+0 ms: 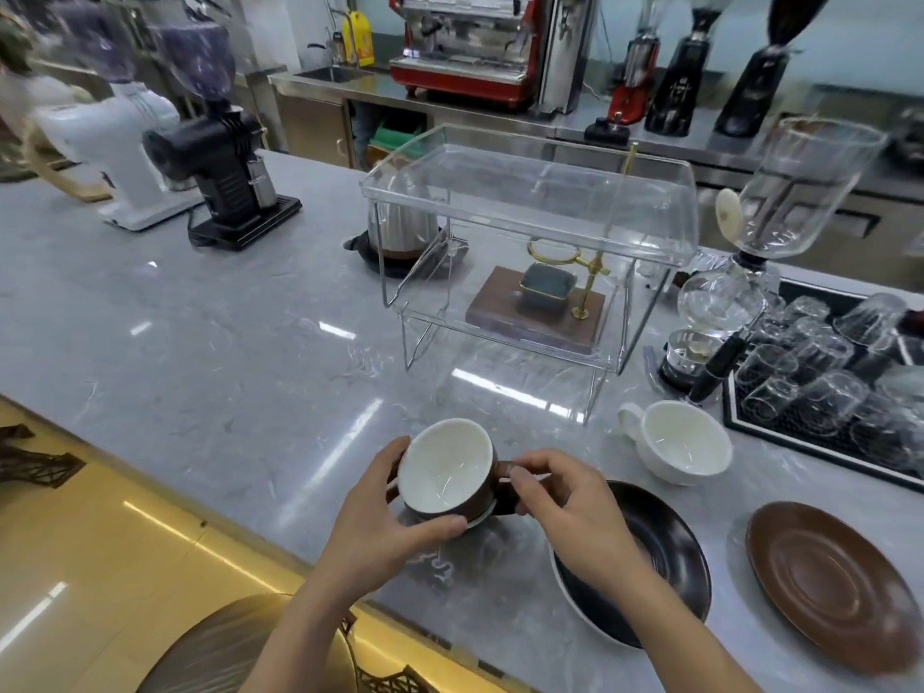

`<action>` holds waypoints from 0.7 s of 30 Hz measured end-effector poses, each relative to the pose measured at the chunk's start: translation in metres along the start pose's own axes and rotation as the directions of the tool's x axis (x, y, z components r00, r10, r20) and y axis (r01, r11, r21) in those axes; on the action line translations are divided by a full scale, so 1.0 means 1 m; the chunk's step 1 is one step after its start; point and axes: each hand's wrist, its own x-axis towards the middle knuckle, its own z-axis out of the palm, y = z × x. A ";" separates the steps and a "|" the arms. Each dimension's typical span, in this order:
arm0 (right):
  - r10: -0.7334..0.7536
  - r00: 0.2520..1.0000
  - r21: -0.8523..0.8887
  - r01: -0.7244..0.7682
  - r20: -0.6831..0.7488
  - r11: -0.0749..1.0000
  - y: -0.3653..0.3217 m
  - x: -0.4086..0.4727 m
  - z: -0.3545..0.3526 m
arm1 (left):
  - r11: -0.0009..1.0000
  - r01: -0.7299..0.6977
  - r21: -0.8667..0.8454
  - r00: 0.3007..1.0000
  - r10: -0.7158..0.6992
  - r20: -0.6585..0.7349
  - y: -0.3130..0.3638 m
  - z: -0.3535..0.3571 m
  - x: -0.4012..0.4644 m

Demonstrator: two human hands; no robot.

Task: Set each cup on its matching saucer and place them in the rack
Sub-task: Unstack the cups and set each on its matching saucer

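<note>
Brown cup (446,475) — white inside; white cup (681,442); black saucer (667,552); brown saucer (830,582); grey-veined counter (225,352).

A café bar. Behind the grey marble table (200,342) stands a red espresso machine (465,47) on a steel back counter, with grinders (700,67) to its right and a sink (332,75) to its left. On the table sit two more grinders (220,157), a siphon brewer (740,272) and a tray of upturned glasses (820,367).

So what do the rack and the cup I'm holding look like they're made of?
Rack: clear acrylic or similar plastic, see-through with glossy edges, on thin metal-looking legs. Brown cup: probably glazed ceramic, brown outside, shiny white inside with reflections.
</note>
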 end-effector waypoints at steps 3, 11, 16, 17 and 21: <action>0.034 0.999 0.045 -0.034 0.002 0.998 0.002 0.002 0.007 | 0.999 -0.008 -0.032 1.000 0.008 0.007 -0.003 -0.001 0.005; 0.033 0.999 0.082 -0.031 -0.025 0.996 0.003 0.003 0.014 | 0.996 -0.025 -0.084 0.999 0.020 -0.050 -0.003 -0.001 0.008; 0.016 0.999 0.141 -0.011 -0.032 0.990 -0.004 -0.001 0.014 | 0.994 -0.071 -0.077 0.995 0.066 -0.071 0.006 -0.008 0.003; 0.010 0.999 0.155 -0.004 -0.035 0.988 -0.007 -0.002 0.014 | 0.994 -0.083 -0.077 0.994 0.077 -0.078 0.009 -0.009 0.002; -0.008 0.998 0.199 0.021 -0.062 0.980 -0.017 -0.009 0.008 | 0.986 -0.141 -0.088 0.988 0.135 -0.070 0.024 -0.012 0.001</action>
